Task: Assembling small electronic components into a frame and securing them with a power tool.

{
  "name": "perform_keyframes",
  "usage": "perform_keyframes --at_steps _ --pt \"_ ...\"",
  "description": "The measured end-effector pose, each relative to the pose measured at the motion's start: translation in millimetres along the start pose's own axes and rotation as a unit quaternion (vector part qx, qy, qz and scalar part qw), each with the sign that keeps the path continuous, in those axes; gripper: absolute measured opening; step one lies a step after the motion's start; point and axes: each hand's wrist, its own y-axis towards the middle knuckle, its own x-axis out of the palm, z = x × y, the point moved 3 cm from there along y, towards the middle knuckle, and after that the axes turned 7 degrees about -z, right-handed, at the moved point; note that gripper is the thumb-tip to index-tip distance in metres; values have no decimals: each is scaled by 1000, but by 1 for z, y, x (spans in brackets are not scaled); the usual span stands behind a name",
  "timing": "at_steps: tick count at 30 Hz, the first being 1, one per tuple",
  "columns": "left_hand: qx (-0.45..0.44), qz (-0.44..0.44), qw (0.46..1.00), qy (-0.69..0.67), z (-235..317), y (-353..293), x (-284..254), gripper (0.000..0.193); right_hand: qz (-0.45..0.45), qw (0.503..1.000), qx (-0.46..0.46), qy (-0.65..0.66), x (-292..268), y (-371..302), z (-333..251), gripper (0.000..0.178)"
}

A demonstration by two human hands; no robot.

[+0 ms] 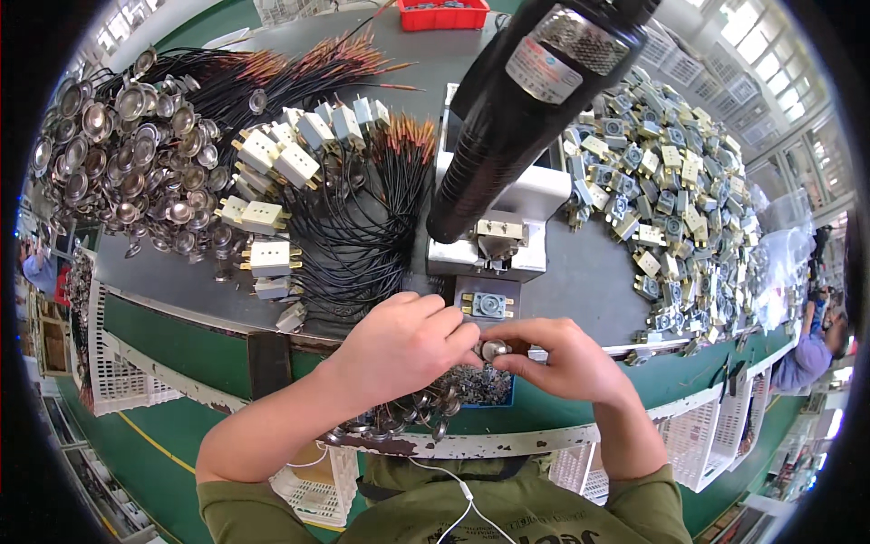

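My left hand (403,344) and my right hand (562,358) meet just below the bench edge, both pinching a small round metal cap (494,349) between their fingertips. Straight above them a square grey part with brass tabs (487,306) sits in the white fixture (507,231) under a large black cylindrical tool (526,100). Below my hands lies a tray of small metal bits (480,385), with several shiny caps (399,422) along its near rim.
Black wire bundles with white connectors (281,181) and copper tips cover the bench's left half. A heap of round metal caps (118,154) lies far left. Grey and cream square parts (671,172) pile up on the right. A red bin (444,14) stands at the back. White crates (127,376) hang below.
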Motion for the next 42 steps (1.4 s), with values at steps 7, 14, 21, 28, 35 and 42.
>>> perform_keyframes --at_steps 7,14,21,28,35,42 --pt "21 -107 994 -26 6 1 -12 31 185 968 -156 -69 -37 2 -25 67" --pt "-64 -132 964 -222 -20 27 8 21 226 905 -344 104 -28 94 -84 101" --pt "-101 -177 966 -158 -27 27 27 33 325 890 -306 97 -61 30 -107 75" --pt "-90 -144 980 -108 -22 30 25 32 343 891 -294 46 -72 3 -103 80" --pt "-119 -171 973 -102 -22 28 25 24 343 844 -399 102 -57 29 -102 86" --pt "-102 -132 982 -84 -17 25 30 31 379 831 -372 166 -49 51 -82 110"
